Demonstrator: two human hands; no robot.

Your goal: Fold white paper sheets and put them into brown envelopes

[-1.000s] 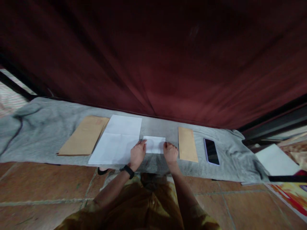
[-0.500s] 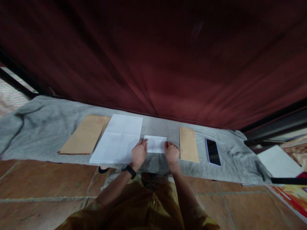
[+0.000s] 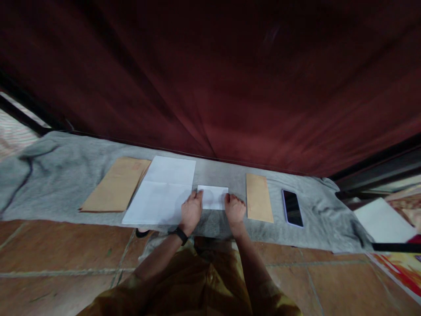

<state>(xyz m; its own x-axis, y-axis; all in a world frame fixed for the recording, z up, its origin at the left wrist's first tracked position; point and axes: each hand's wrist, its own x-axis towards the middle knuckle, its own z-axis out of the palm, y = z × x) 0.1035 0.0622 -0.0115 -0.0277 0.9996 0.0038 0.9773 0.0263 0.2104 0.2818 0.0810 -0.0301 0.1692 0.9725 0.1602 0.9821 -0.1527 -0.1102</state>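
A small folded sheet of white paper [image 3: 214,197] lies flat on the grey cloth in front of me. My left hand [image 3: 191,210], with a dark band on its wrist, pinches the paper's left edge. At the right edge, my right hand [image 3: 235,210] has its fingers curled closed on the paper. Just left of my left hand are larger white sheets [image 3: 161,193] with a crease across them. To the right of my right hand lies a single brown envelope [image 3: 259,197].
Brown envelopes [image 3: 115,184] are stacked at the left. A phone [image 3: 292,208] with a pale purple edge lies at the right. Grey cloth [image 3: 315,219] covers the narrow surface, and a dark red curtain [image 3: 210,87] hangs behind it. Tiled floor [image 3: 66,250] shows below.
Almost nothing differs. Both hands stay at the two edges of the small folded paper, and the view shifts very slightly.
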